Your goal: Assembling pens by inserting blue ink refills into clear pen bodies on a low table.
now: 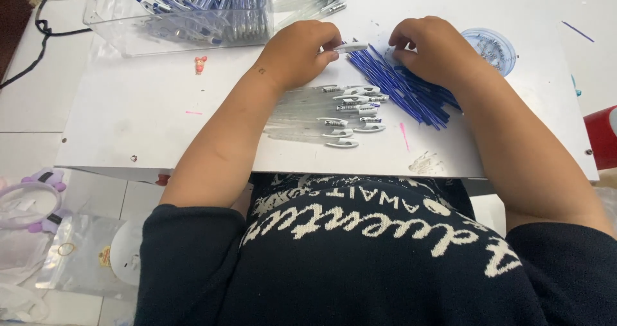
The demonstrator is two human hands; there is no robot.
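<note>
- White tabletop (141,107) fills most of the view, seen from above your head, with your dark knitted sweater (360,262) at the bottom edge.
- Your left hand (297,53) is curled closed around a clear pen barrel (350,46); thumb and fingers pinch it, and its white capped end sticks out to the right.
- The pen barrel lies nearly level, its long axis running left to right across the table, tip toward your right hand.
- Your right hand (427,46) rests just beside it, fingers bent down onto a heap of blue refills (402,88). I cannot tell whether the fingers have hold of one refill or only press on the heap.
- The blue refills are thin rods, fanned out, long axes slanting from upper left to lower right, lying under and below your right hand.
- Below your left hand lies a row of clear barrels with white clips (350,110), each laid left to right, clips at the right end.
- At the top left stands a clear plastic box (128,33) full of finished blue pens (212,1).
- A round clear lid (495,46) sits just right of your right hand.
- A small red figure (200,63) lies left of your left forearm.
</note>
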